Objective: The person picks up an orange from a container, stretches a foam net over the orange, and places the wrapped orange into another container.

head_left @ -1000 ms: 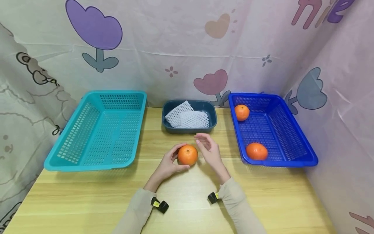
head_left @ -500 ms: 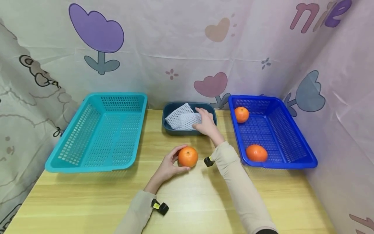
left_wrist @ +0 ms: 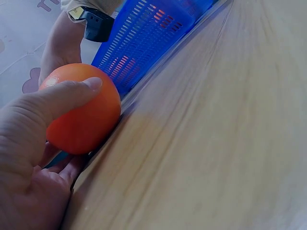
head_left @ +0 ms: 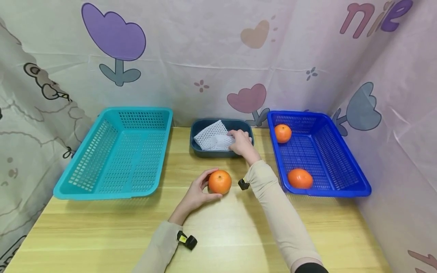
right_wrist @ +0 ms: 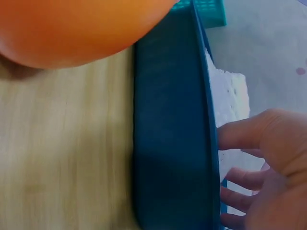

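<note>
My left hand (head_left: 198,192) holds an orange (head_left: 220,182) on the table, thumb in front and fingers behind. In the left wrist view the thumb (left_wrist: 72,96) lies across the orange's side. My right hand (head_left: 241,143) reaches into a small dark teal tray (head_left: 218,154) and pinches a white foam net sleeve (head_left: 220,141). A second foam net (head_left: 211,131) lies under and behind it. In the right wrist view the thumb (right_wrist: 242,134) is over the tray's edge at the white net; the fingertips are partly hidden by the tray wall.
A turquoise basket (head_left: 136,163) stands at the left. At the right is a blue basket (head_left: 324,151) with one orange fruit (head_left: 283,133) at its back and another (head_left: 300,178) at its front. A patterned cloth (head_left: 191,45) hangs behind.
My right hand has moved forward from beside the orange into the tray, and its fingers have closed on the foam net, bunching it. My left hand still holds the orange in place.
</note>
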Action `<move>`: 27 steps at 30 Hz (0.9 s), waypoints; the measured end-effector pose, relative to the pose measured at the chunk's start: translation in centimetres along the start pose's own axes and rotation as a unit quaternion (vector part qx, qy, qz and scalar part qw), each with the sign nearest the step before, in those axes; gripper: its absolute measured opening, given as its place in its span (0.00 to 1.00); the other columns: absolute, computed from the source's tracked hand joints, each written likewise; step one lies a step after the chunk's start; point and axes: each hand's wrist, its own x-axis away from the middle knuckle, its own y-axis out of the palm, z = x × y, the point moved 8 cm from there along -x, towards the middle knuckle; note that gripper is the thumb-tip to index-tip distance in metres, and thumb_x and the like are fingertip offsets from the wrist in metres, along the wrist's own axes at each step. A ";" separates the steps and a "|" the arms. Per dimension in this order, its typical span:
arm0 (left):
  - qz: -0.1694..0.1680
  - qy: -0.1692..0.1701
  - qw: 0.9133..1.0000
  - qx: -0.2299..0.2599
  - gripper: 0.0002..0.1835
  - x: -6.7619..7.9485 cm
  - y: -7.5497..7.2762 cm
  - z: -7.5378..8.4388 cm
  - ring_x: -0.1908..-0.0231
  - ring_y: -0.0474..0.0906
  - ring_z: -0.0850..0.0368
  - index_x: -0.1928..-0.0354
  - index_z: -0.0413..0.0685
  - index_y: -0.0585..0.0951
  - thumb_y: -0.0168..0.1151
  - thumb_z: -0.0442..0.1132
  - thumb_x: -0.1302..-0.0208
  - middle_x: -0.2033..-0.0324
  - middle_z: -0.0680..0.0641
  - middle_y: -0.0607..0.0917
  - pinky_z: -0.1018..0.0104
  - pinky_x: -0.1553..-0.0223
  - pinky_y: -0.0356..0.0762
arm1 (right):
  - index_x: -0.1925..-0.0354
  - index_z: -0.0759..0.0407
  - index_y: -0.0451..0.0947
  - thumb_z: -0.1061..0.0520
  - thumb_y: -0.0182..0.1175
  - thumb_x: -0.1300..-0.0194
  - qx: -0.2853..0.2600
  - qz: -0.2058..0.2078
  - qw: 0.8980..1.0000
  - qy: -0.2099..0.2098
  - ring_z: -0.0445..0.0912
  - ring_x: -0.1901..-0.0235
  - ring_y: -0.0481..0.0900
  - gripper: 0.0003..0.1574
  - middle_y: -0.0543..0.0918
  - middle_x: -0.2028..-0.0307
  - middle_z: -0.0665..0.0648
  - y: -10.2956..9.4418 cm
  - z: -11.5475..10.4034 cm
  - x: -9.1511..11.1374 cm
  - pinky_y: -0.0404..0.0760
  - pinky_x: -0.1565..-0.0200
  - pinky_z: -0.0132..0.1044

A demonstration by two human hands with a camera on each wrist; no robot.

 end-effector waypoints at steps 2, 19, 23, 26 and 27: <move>0.001 0.001 1.000 0.000 0.47 0.0 0.0 -0.1 0.38 0.72 0.53 0.32 0.46 0.70 0.81 0.28 0.57 0.35 0.49 0.72 0.62 0.37 0.71 | 0.42 0.56 0.80 0.64 0.64 0.41 0.002 0.014 1.000 -0.007 0.59 0.42 0.68 0.27 0.78 0.48 0.61 -0.3 0.0 0.1 0.66 0.45 0.53; 0.007 -0.003 0.999 -0.038 0.47 -0.6 -0.5 0.0 0.40 0.74 0.52 0.32 0.50 0.72 0.83 0.33 0.58 0.37 0.48 0.75 0.61 0.38 0.73 | 0.59 0.58 0.86 0.62 0.63 0.39 -0.103 0.205 0.973 -0.012 0.54 0.60 0.80 0.09 0.87 0.62 0.58 -7.6 -2.4 4.1 0.78 0.57 0.49; 0.005 -0.010 0.999 -0.037 0.46 -0.7 -0.6 0.0 0.41 0.75 0.51 0.32 0.52 0.72 0.83 0.33 0.58 0.37 0.49 0.74 0.61 0.39 0.73 | 0.62 0.62 0.85 0.62 0.65 0.40 -0.190 0.218 0.956 -0.043 0.51 0.66 0.79 0.07 0.86 0.66 0.59 -8.9 -3.2 5.9 0.77 0.59 0.42; 0.004 -0.008 0.999 -0.039 0.47 -0.8 -0.6 0.0 0.41 0.75 0.52 0.32 0.52 0.72 0.83 0.33 0.58 0.36 0.50 0.74 0.62 0.39 0.73 | 0.60 0.66 0.84 0.64 0.66 0.39 -0.289 0.205 0.933 -0.069 0.46 0.69 0.79 0.08 0.86 0.65 0.62 -9.1 -3.4 7.3 0.78 0.62 0.34; 0.004 -0.007 0.999 -0.040 0.47 -0.9 -0.6 0.0 0.41 0.75 0.52 0.32 0.51 0.72 0.83 0.33 0.58 0.36 0.50 0.74 0.62 0.39 0.73 | 0.59 0.67 0.84 0.64 0.66 0.38 -0.326 0.195 0.922 -0.071 0.45 0.68 0.80 0.09 0.86 0.64 0.63 -9.0 -3.3 7.8 0.80 0.62 0.33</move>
